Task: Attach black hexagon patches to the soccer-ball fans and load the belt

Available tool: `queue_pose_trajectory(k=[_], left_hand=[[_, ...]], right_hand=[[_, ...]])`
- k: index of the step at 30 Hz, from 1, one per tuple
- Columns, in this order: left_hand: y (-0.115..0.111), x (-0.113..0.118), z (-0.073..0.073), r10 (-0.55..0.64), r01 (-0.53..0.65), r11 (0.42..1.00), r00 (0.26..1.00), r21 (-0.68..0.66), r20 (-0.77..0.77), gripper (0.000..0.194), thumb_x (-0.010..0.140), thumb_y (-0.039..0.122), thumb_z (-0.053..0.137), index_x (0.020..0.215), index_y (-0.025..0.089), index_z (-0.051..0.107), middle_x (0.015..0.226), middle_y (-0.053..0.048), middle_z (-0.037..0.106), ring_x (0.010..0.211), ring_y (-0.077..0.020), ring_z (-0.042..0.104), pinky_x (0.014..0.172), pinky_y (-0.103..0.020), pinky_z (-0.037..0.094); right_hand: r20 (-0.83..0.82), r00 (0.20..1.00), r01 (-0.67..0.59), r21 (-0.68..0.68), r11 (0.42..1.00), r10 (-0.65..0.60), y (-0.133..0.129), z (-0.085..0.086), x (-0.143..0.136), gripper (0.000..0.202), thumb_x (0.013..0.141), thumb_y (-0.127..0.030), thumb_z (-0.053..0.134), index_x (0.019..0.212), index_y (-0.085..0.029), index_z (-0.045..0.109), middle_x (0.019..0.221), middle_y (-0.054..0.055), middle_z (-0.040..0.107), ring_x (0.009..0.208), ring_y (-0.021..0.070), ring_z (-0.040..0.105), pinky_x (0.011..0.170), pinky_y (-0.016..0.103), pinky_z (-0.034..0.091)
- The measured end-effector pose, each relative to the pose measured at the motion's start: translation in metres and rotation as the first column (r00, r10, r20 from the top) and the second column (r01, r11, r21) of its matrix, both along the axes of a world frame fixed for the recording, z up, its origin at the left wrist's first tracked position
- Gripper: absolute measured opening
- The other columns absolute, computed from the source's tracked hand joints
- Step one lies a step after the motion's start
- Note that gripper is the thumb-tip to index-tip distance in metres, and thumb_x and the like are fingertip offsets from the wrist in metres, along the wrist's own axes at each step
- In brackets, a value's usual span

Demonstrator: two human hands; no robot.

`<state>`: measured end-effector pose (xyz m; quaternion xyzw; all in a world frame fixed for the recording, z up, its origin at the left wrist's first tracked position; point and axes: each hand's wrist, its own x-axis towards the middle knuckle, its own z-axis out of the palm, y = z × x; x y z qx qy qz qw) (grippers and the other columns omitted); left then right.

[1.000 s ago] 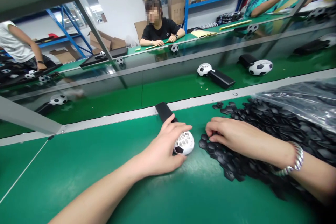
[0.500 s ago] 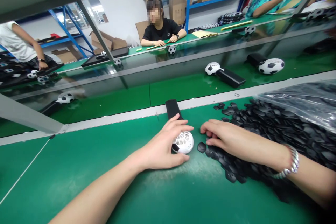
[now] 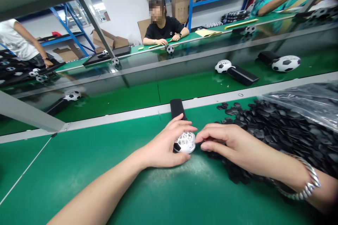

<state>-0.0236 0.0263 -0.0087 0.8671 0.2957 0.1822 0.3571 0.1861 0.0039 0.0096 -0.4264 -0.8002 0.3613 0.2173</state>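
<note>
A device with a white, football-patterned head (image 3: pixel 186 142) and a black handle (image 3: pixel 177 108) rests on the green worktop, its handle pointing away from me. My left hand (image 3: pixel 169 144) curls round the head from the left, thumb at the near side and fingers over the far side. White openwork shows on top of the head. My right hand (image 3: pixel 221 144) is at the head's right side, thumb and fingers drawn together; whatever lies between the tips is hidden. Under and beyond that hand spreads a heap of small black polygonal pieces (image 3: pixel 285 123).
A clear plastic bag (image 3: pixel 311 100) lies over the heap's far edge. Beyond the pale metal rail (image 3: pixel 137 112), a green conveyor belt (image 3: pixel 132 95) carries several similar devices. A slanted metal post (image 3: pixel 29 112) stands left. Across the belt sits a person (image 3: pixel 165 24) in black, with others to either side.
My right hand has moved left from the edge of the black pieces to the football-patterned head. My left hand keeps its hold. Nearer devices on the belt have shifted right.
</note>
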Motion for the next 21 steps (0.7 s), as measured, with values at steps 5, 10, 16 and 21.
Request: queue_pose_trajectory(k=[5,10,16,21], left_hand=[[0.0000,0.0003,-0.0003,0.005,-0.005,1.000,1.000,-0.008,0.007,0.060,0.066,0.017,0.065,0.121,0.023,0.044,0.133,-0.007,0.041,0.134,-0.0273,0.019,0.108,-0.048,0.023],[0.0008,0.0013,-0.0012,0.000,0.000,1.000,1.000,0.004,0.024,0.061,0.065,0.017,0.065,0.122,0.024,0.043,0.131,-0.007,0.043,0.134,-0.0287,0.020,0.108,-0.050,0.021],[0.0011,0.0016,-0.0004,-0.018,0.017,0.999,0.999,0.033,0.035,0.058,0.065,0.016,0.065,0.119,0.021,0.044,0.129,-0.009,0.045,0.133,-0.0262,0.022,0.110,-0.047,0.020],[0.0007,0.0004,-0.0003,-0.001,0.001,1.000,1.000,0.007,0.002,0.060,0.065,0.017,0.065,0.121,0.022,0.044,0.132,-0.009,0.042,0.134,-0.0281,0.019,0.108,-0.049,0.023]], right_hand=[[-0.273,0.946,0.056,-0.391,0.919,-0.174,-0.0045,-0.0048,-0.0065,0.006,0.081,-0.025,0.054,0.085,-0.021,0.058,0.070,-0.001,0.064,0.066,0.0138,0.062,0.060,0.025,0.049],[-0.406,0.858,0.011,-0.600,0.800,-0.316,-0.0033,-0.0063,-0.0047,0.027,0.078,-0.031,0.063,0.101,-0.020,0.054,0.075,0.000,0.066,0.072,0.0142,0.065,0.065,0.023,0.052],[-0.416,0.839,0.002,-0.643,0.766,-0.351,-0.0032,-0.0055,-0.0035,0.034,0.079,-0.031,0.063,0.109,-0.020,0.051,0.076,0.000,0.064,0.077,0.0151,0.065,0.067,0.024,0.052],[-0.341,0.910,0.046,-0.482,0.875,-0.236,-0.0041,-0.0030,-0.0062,0.015,0.079,-0.030,0.059,0.090,-0.019,0.059,0.078,0.000,0.062,0.070,0.0135,0.060,0.063,0.024,0.049]])
